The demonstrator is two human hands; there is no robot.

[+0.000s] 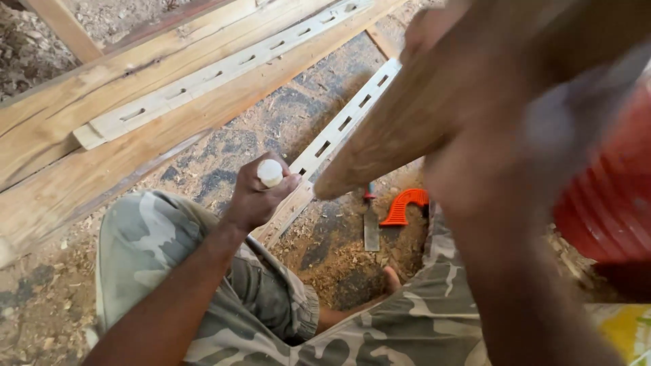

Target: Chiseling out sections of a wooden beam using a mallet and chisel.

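Right hand [475, 169] looms blurred at right, fist around a smooth wooden mallet [400, 129]. Left hand [256, 196], centre frame, grips a pale-handled chisel [270, 173] upright on a slotted plank [332, 139]; rough planks [102, 115] lie upper left.

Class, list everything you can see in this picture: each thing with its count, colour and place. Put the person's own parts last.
Slotted wooden strips: two, pale; one lying on the planks top left, one running to the left hand.
Planks: several, brown, top left.
Hand saw: one, orange handle, on the ground at centre.
Wood shavings: many, tan, across the ground.
Wooden mallet: one, brown, blurred, raised at right.
Chisel handle: one, whitish, in the left hand.
Shorts: camouflage, bottom.
Left hand: centre, gripping.
Right hand: right, blurred, close.
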